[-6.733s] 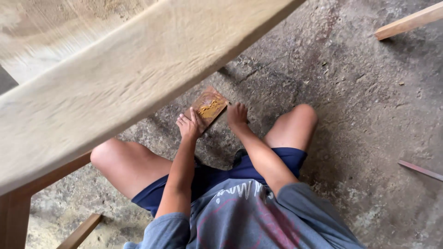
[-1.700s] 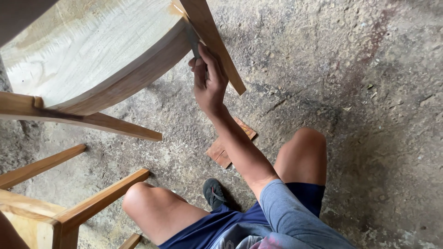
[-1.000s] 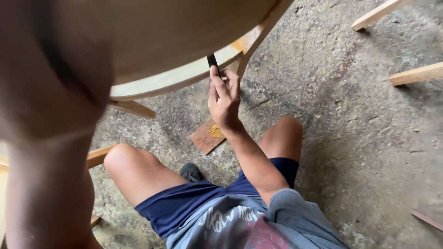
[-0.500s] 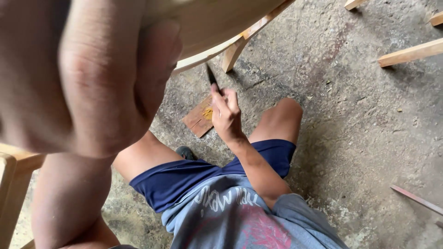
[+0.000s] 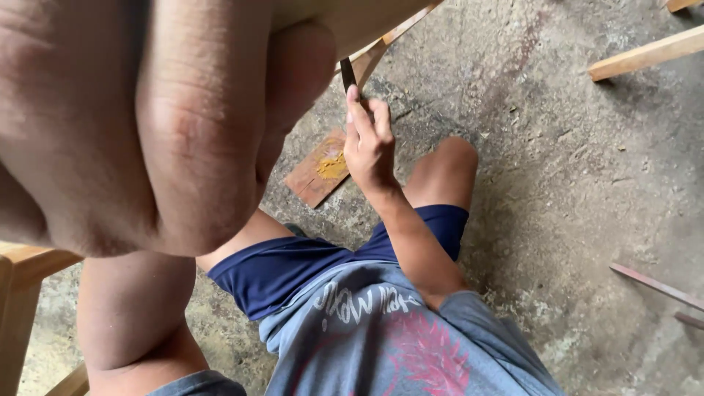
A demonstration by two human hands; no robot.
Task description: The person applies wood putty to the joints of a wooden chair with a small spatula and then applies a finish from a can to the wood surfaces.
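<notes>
1. Head view, near the lens: the left hand [image 5: 169,125] fills the upper left of the picture, very close and blurred. Its fingers curl over the pale underside of a wooden piece of furniture [image 5: 345,18] raised overhead, so it appears to grip that edge, though the contact itself is hidden.

2. Head view, centre: the right hand [image 5: 370,143] is pinched around a thin dark tool [image 5: 347,75], fingers together, its tip pointing up at a slanted wooden leg [image 5: 381,48] of the furniture. I cannot tell whether the tip touches the wood.

3. Head view, floor: a small reddish board with a yellow smear [image 5: 320,169] lies on the rough concrete floor [image 5: 557,183], just left of the right hand and near the person's knee. Loose wooden slats [image 5: 645,53] lie toward the floor's upper right corner, and a thin strip [image 5: 656,286] lies by its right edge.

4. Risks, as I judge them: the raised furniture rests on one hand's hold; a slipping grip could drop it onto the legs below. The slim tool could skid off the slanted leg toward the fingers.
</notes>
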